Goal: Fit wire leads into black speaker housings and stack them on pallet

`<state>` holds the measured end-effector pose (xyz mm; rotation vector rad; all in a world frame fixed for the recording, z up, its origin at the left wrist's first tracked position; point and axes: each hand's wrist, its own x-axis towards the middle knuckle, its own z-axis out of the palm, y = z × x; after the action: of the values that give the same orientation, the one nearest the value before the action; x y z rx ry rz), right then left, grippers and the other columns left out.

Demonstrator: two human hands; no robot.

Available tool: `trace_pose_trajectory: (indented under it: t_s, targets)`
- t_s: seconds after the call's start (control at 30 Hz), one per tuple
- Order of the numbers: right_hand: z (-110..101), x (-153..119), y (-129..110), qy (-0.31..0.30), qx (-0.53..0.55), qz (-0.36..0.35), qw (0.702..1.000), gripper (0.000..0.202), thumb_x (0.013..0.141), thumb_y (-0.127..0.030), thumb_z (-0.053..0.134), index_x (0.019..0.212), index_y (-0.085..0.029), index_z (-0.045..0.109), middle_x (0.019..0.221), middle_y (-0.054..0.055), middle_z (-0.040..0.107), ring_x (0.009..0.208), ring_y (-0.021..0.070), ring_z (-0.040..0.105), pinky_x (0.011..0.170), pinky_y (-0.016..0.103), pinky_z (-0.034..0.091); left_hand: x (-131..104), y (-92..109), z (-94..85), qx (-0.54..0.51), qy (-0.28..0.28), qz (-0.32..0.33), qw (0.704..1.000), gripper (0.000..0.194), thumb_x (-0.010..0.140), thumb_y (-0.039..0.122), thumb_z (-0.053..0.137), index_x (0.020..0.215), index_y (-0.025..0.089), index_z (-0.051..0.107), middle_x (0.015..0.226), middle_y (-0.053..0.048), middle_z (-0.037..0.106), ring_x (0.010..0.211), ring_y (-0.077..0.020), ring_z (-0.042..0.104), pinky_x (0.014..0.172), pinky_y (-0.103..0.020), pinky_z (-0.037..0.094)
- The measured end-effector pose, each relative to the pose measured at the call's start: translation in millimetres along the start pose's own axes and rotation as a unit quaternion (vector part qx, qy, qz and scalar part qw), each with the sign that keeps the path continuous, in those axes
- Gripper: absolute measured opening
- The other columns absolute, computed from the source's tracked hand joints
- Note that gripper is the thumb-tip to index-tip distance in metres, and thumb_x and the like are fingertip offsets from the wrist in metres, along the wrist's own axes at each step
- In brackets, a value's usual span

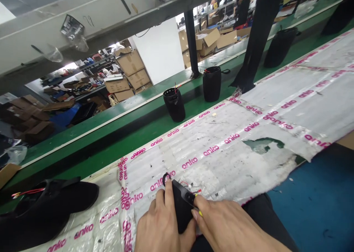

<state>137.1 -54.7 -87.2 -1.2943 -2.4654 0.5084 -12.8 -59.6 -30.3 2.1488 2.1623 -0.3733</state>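
Note:
My left hand [163, 219] is wrapped round a black fabric piece [181, 207] at the lower middle, its index finger laid along the upper edge. My right hand [221, 219] is closed on a small tool with a yellow part [200, 213], mostly hidden by the fingers, against the right side of the piece. A dark strip with small holes [188, 196] runs along that side. Thin red wires [197, 190] stick out just beyond it. Under both hands lies a white sheet printed with pink "anko" letters [190, 163].
Black cylindrical pouches [174, 104] stand on the green conveyor belt [110, 143] beyond the sheet. A larger black item with red wires [55, 207] lies at the left. A black post [254, 42] rises behind the sheet, and a metal beam [99, 20] crosses above.

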Motion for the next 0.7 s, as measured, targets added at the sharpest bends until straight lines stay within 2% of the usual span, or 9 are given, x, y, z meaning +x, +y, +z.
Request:
trace_pose_trajectory:
  t_s: [0.1, 0.2, 0.3, 0.37, 0.47, 0.6, 0.7]
  targets:
    - [-3.4, 3.0, -0.2, -0.022, -0.006, 0.01, 1.0, 0.014, 0.091, -0.011, 0.042, 0.09, -0.02, 0.053, 0.061, 0.002, 0.066, 0.05, 0.0255, 0.067, 0.044, 0.036, 0.025, 0.7, 0.5, -0.3, 0.002, -0.001, 0.004, 1.0, 0.075, 0.086, 0.037, 0.058, 0.151, 0.009, 0.034, 0.129, -0.019, 0.063, 0.099, -0.0308, 0.071, 0.074, -0.036, 0.057]
    - [1.1, 0.2, 1.3, -0.01, -0.001, 0.013, 1.0, 0.016, 0.092, -0.012, 0.041, 0.092, -0.02, 0.054, 0.063, 0.002, 0.066, 0.052, 0.0265, 0.067, 0.046, 0.036, 0.027, 0.3, 1.8, -2.3, -0.001, -0.008, -0.001, 1.0, 0.074, 0.087, 0.036, 0.058, 0.152, 0.009, 0.034, 0.127, -0.018, 0.064, 0.098, -0.0309, 0.071, 0.077, -0.036, 0.057]
    - [7.5, -6.0, 3.0, 0.062, 0.075, -0.003, 0.995, 0.024, 0.101, -0.019, 0.029, 0.096, -0.02, 0.052, 0.068, 0.003, 0.066, 0.055, 0.0235, 0.067, 0.049, 0.035, 0.034, -0.2, 2.3, -5.6, -0.006, -0.026, -0.028, 0.999, 0.074, 0.089, 0.036, 0.056, 0.153, 0.011, 0.03, 0.13, -0.017, 0.063, 0.097, -0.0318, 0.072, 0.077, -0.04, 0.057]
    - [8.5, -9.6, 3.5, 0.122, 0.141, 0.013, 0.982, 0.027, 0.105, -0.025, 0.023, 0.101, -0.02, 0.05, 0.072, 0.002, 0.066, 0.059, 0.0206, 0.067, 0.052, 0.032, 0.038, -0.6, 2.8, -7.8, -0.009, -0.029, -0.039, 0.999, 0.075, 0.089, 0.038, 0.057, 0.154, 0.014, 0.029, 0.132, -0.016, 0.062, 0.097, -0.0322, 0.072, 0.08, -0.041, 0.056]
    - [6.4, -11.5, 3.0, 0.168, 0.14, 0.041, 0.975, 0.024, 0.107, -0.03, 0.026, 0.105, -0.022, 0.048, 0.074, -0.001, 0.067, 0.06, 0.0191, 0.066, 0.054, 0.031, 0.039, -1.3, 4.4, -9.8, -0.009, -0.027, -0.038, 0.999, 0.079, 0.088, 0.041, 0.059, 0.155, 0.015, 0.027, 0.133, -0.016, 0.062, 0.101, -0.0324, 0.071, 0.084, -0.04, 0.054]
    - [7.5, -8.8, 0.2, 0.139, 0.038, -0.01, 0.989, 0.02, 0.104, -0.023, 0.029, 0.097, -0.022, 0.048, 0.068, -0.001, 0.064, 0.053, 0.0218, 0.064, 0.05, 0.034, 0.034, -1.5, 6.1, -9.5, 0.004, -0.047, -0.043, 0.998, 0.077, 0.089, 0.04, 0.054, 0.155, 0.013, 0.026, 0.136, -0.019, 0.059, 0.103, -0.0329, 0.07, 0.082, -0.04, 0.054]
    - [9.0, -6.4, -2.4, 0.088, 0.016, 0.0, 0.996, 0.019, 0.102, -0.02, 0.031, 0.095, -0.022, 0.048, 0.068, 0.001, 0.064, 0.055, 0.0232, 0.065, 0.05, 0.036, 0.032, -2.2, 5.8, -7.1, 0.002, -0.037, -0.038, 0.999, 0.075, 0.089, 0.039, 0.052, 0.155, 0.011, 0.027, 0.136, -0.019, 0.059, 0.104, -0.0322, 0.069, 0.082, -0.039, 0.054]
